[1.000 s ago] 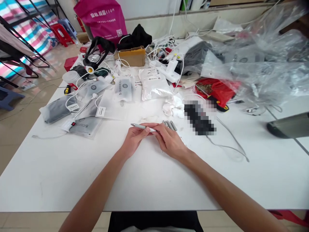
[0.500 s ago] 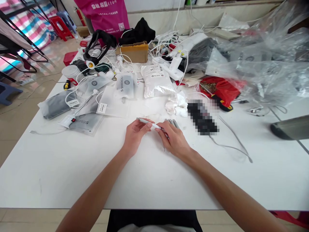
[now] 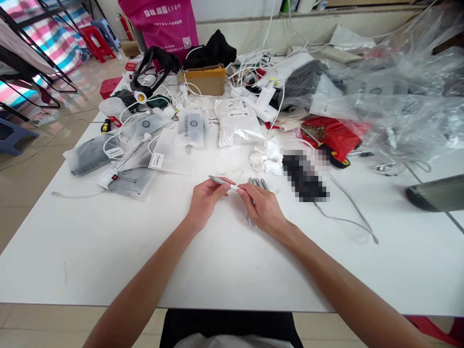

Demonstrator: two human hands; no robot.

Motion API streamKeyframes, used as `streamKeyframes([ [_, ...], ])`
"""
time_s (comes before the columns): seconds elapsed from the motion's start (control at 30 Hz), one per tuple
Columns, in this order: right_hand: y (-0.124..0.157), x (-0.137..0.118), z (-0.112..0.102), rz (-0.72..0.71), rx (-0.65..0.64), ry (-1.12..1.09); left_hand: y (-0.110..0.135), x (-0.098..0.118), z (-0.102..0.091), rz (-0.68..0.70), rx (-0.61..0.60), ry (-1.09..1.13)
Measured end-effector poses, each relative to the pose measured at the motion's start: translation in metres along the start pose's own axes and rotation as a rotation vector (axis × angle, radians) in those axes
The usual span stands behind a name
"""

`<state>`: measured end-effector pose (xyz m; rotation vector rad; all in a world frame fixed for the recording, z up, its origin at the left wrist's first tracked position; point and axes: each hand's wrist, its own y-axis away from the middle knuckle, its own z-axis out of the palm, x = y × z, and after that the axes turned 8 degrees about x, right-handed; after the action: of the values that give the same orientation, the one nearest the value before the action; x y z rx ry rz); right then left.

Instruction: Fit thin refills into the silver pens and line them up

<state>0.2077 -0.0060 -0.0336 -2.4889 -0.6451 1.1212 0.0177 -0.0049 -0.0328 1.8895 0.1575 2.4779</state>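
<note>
A slim grey pen (image 3: 220, 181) is held level just above the white table (image 3: 108, 251). My left hand (image 3: 205, 203) pinches its middle, and my right hand (image 3: 263, 209) pinches its right end with thumb and forefinger. Both hands are closed on it. Several more grey pens (image 3: 258, 182) lie side by side on the table just beyond my right hand's knuckles.
Crumpled white tissue (image 3: 267, 158) and a blurred dark object (image 3: 303, 175) lie behind the pens. Frosted pouches (image 3: 170, 153), cables, a cardboard box (image 3: 206, 80), a red bag (image 3: 331, 134) and clear plastic sheeting (image 3: 391, 96) crowd the far half. A grey cable (image 3: 348, 212) trails right.
The pen has tilted a little, its left tip rising, and my right fingers have slid along toward its right end. The view shifted slightly.
</note>
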Motion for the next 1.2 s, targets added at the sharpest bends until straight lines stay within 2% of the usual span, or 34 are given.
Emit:
streamKeyframes([
  [0.17,0.0021,0.0005,0.0025,0.098,0.029,-0.030,0.0000,-0.0009,0.0000,0.011,-0.016,0.024],
  [0.3,0.0010,0.0022,0.0017,0.057,0.004,-0.006,0.0006,-0.0004,0.0004,0.021,-0.028,0.002],
  [0.47,-0.0002,0.0000,0.0008,0.124,0.008,-0.064,0.0002,-0.0017,-0.0003,0.034,-0.031,0.019],
  [0.6,-0.0010,-0.0007,0.0002,0.075,-0.019,-0.044,0.0000,-0.0015,-0.0007,0.020,-0.045,0.022],
  [0.73,-0.0019,0.0009,-0.0004,0.117,0.015,-0.060,0.0006,-0.0006,-0.0001,0.004,-0.040,0.022],
  [0.83,-0.0016,0.0010,-0.0001,0.105,-0.026,-0.049,0.0006,-0.0006,-0.0001,0.009,-0.046,0.011],
  [1.2,-0.0022,-0.0003,-0.0027,0.114,-0.047,-0.072,0.0010,0.0010,0.0001,-0.011,-0.055,0.059],
])
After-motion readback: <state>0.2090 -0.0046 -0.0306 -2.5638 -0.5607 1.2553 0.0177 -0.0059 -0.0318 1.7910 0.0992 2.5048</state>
